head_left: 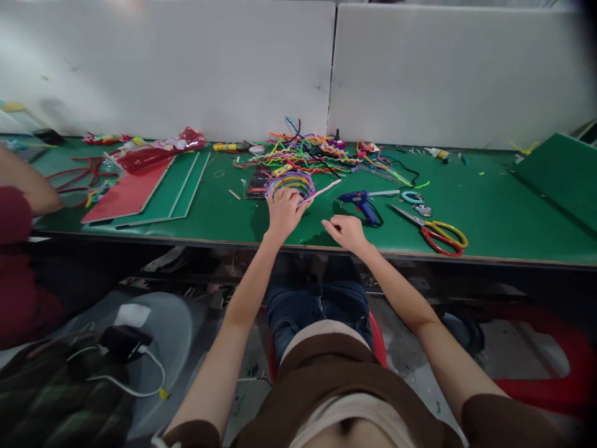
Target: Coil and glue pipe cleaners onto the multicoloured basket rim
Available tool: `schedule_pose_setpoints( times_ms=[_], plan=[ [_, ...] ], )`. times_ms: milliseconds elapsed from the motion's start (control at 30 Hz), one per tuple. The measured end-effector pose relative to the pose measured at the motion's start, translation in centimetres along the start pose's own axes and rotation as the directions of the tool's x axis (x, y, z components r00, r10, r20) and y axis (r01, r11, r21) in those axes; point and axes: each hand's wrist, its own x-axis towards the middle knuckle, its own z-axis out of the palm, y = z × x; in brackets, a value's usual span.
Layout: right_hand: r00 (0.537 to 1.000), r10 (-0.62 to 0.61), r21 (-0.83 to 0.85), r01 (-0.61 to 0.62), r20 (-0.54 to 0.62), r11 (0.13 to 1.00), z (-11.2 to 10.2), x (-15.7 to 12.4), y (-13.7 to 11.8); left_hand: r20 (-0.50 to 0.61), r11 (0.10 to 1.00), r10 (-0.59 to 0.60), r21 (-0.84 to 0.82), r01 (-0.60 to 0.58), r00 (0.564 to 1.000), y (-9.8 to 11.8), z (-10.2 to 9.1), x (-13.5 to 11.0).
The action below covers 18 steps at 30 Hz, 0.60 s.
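Note:
My left hand (283,211) rests on the green table (494,211), its fingers curled over the near edge of a coil of many-coloured pipe cleaners (290,182). A pink pipe cleaner (326,186) runs out from the coil to the right. To the right of it, my right hand (346,231) lies by the table's front edge with the fingers bent in; whether it pinches anything I cannot see. A blue glue gun (361,203) lies just beyond my right hand.
A heap of loose pipe cleaners (312,152) lies behind the coil. Red-and-yellow scissors (436,233) lie at the right. Red and green sheets (144,186) lie at the left. Another person's arm and dark red sleeve (18,205) reach in at the far left. White panels (186,62) back the table.

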Motion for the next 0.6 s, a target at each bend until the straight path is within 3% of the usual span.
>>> schedule_pose_setpoints(
  times_ms=[167, 300, 467, 600],
  plan=[
    [0.986, 0.116, 0.196, -0.092, -0.117, 0.976, 0.5, 1.0, 0.6, -0.001, 0.997, -0.062, 0.041, 0.062, 0.998, 0.1, -1.0, 0.2],
    [0.958, 0.229, 0.445, -0.131, -0.172, 0.886, 1.2, 3.1, 0.8, 0.046, 0.996, -0.041, -0.073, 0.044, 0.998, 0.1, -3.0, 0.2],
    [0.967, 0.179, 0.577, -0.042, -0.182, 0.815, 1.8, 6.1, -0.4, 0.171, 0.963, -0.017, -0.264, 0.062, 0.985, -0.1, -5.1, 0.3],
    [0.968, 0.168, 0.583, -0.03, -0.185, 0.812, 2.2, 7.6, -1.5, 0.132, 0.989, 0.023, -0.145, -0.004, 0.991, 0.2, -5.6, 0.4]
  ],
)
